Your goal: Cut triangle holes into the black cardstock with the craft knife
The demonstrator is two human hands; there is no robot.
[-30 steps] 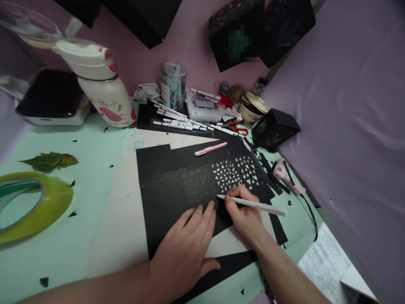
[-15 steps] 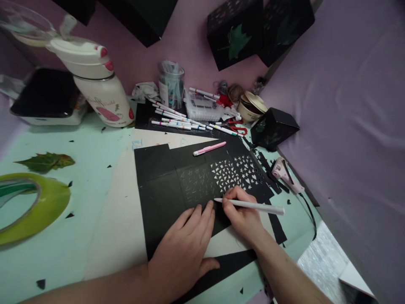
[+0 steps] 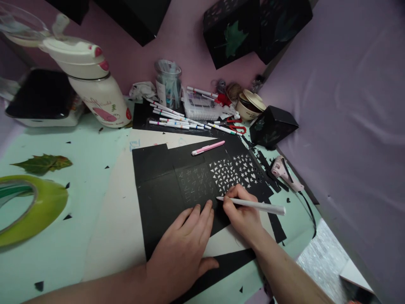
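A black paper sheet (image 3: 161,190) lies on the table, with small triangles cut out of its upper right part and pencil marks beside them. My left hand (image 3: 183,249) lies flat on the sheet's lower part, fingers spread, pressing it down. My right hand (image 3: 242,213) grips a white pen-shaped craft knife (image 3: 259,205); its tip touches the black sheet just below the marked area, close to my left fingertips. A pink pen knife (image 3: 208,147) rests loose on the sheet's upper edge.
A pale cutting mat (image 3: 120,219) lies under the sheet. White markers (image 3: 177,120), a jar (image 3: 167,84), a clear box (image 3: 202,107), red scissors (image 3: 236,126), a black paper box (image 3: 272,126), a pink tool (image 3: 284,173), a white bottle (image 3: 95,88), a leaf (image 3: 42,162) and a green tape roll (image 3: 31,209) surround it.
My right hand and the knife tip shifted very slightly along the sheet; my left hand stayed pressed flat. The view drifted a little.
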